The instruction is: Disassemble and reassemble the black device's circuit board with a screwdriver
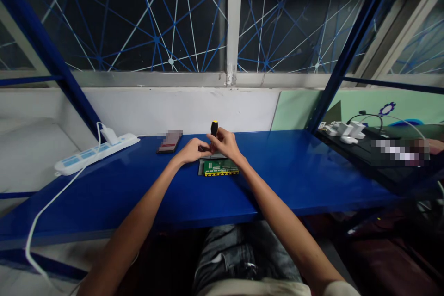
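A screwdriver (pixel 214 127) with a black and yellow handle stands upright in my right hand (pixel 225 142), whose fingers close around its lower handle. My left hand (pixel 193 150) is beside it, fingers bent together near the screwdriver's lower end; whatever they pinch is too small to make out. Beneath both hands lies a green circuit board (pixel 220 165) with a row of yellow connectors along its near edge. It sits in a grey metal tray (pixel 200 167). The screwdriver's tip is hidden behind my fingers.
A phone (pixel 169 142) lies left of my hands on the blue table (pixel 287 171). Farther left is a white power strip (pixel 99 152) with a plug and a cable hanging off the table. White adapters (pixel 347 129) sit on a dark surface at right. Blue posts flank the table.
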`<action>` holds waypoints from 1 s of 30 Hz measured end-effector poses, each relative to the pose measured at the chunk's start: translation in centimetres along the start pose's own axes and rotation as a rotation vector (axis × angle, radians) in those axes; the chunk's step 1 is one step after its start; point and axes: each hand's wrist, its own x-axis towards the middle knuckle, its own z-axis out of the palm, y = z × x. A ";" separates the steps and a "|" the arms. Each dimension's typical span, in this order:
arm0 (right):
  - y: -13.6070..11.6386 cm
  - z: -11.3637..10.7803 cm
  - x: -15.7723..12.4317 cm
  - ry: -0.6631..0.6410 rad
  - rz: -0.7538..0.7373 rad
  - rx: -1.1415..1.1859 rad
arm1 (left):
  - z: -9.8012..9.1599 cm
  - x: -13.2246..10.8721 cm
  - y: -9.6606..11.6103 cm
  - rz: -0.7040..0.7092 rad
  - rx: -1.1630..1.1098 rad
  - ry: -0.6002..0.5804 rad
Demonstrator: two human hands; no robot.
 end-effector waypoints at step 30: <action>0.2 0.5 -1.0 -0.116 0.117 0.329 | 0.3 -0.4 -1.0 -0.119 -0.036 0.077</action>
